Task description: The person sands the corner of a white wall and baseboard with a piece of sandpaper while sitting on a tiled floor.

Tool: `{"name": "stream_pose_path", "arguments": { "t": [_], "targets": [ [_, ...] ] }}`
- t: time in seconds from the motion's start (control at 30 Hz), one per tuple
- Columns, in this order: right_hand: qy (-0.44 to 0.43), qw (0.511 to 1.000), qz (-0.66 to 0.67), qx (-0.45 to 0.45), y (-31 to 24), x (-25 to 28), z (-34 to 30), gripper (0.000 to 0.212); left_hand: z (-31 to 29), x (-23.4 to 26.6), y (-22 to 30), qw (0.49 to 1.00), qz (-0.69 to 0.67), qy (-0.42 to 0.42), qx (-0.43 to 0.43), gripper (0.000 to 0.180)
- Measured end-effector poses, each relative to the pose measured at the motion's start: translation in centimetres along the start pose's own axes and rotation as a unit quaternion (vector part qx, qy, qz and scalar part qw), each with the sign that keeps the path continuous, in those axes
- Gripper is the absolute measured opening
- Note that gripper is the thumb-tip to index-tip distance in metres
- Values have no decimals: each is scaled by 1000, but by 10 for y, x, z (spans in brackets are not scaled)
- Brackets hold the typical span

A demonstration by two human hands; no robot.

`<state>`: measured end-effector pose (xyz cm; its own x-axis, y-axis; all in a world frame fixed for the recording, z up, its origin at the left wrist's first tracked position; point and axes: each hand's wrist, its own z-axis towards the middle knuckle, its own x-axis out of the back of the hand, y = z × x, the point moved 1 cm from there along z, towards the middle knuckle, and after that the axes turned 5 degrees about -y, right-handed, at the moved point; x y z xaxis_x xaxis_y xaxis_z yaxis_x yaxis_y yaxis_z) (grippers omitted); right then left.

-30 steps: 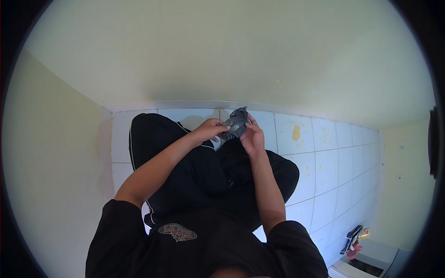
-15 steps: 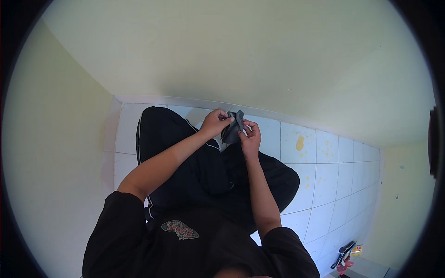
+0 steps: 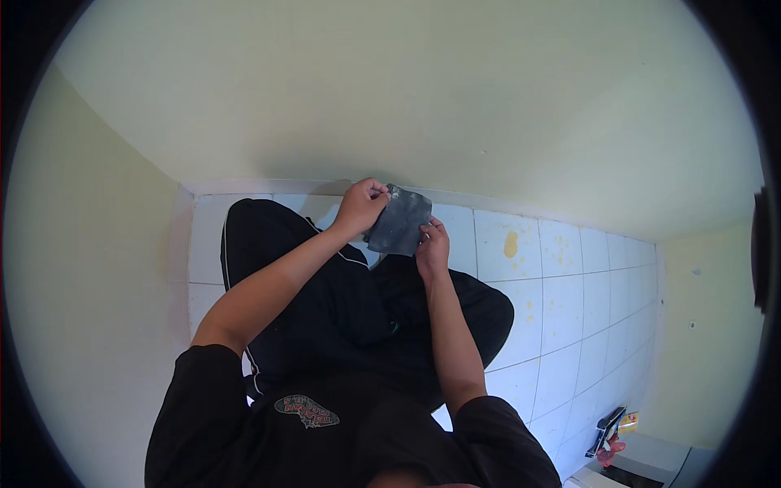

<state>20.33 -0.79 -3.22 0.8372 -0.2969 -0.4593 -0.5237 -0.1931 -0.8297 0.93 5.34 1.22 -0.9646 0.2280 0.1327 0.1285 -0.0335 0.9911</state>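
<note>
Sheet (image 3: 400, 223), dark grey and probably light and pliable, is pinched, sensibly, at opposite edges by left hand (image 3: 360, 209) and right hand (image 3: 434, 250).

From where I stand, clock centred on the seated person (image 3: 370, 411), 12 straight ahead, count as follows. Persons: one. Hands: two, left hand (image 3: 360, 210) and right hand (image 3: 434, 252), near 12 o'clock. Dark grey sheet (image 3: 401, 223): one, 12 o'clock. Large yellow stain (image 3: 511, 244): one, between 1 and 2; smaller spots (image 3: 529, 307): several, too faint to total. Yellow packet (image 3: 628, 422), red bag (image 3: 607, 454): one each, about 3 o'clock.
</note>
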Motion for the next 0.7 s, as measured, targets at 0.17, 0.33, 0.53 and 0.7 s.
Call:
{"name": "stream_pose_path", "arguments": {
  "t": [0.17, 0.33, 0.53, 0.7],
  "targets": [
    [43, 991, -20, -125, 6, 17, 4, 41, -7, -5, -19, 993, -89, 7, 79, 14],
    [-71, 986, 84, -122, -22, 23, 3, 47, -5, 7, -13, 965, -167, 24, 202, 25],
    [-81, 991, 69, -75, -31, 31, 13, 49, -5, -1, -20, 991, -105, 18, 78, 53],
    [100, 923, -366, 71, -21, 39, 24, 31, -10, 4, 0, 1000, 19, 6, 6, 56]
  ]
}}
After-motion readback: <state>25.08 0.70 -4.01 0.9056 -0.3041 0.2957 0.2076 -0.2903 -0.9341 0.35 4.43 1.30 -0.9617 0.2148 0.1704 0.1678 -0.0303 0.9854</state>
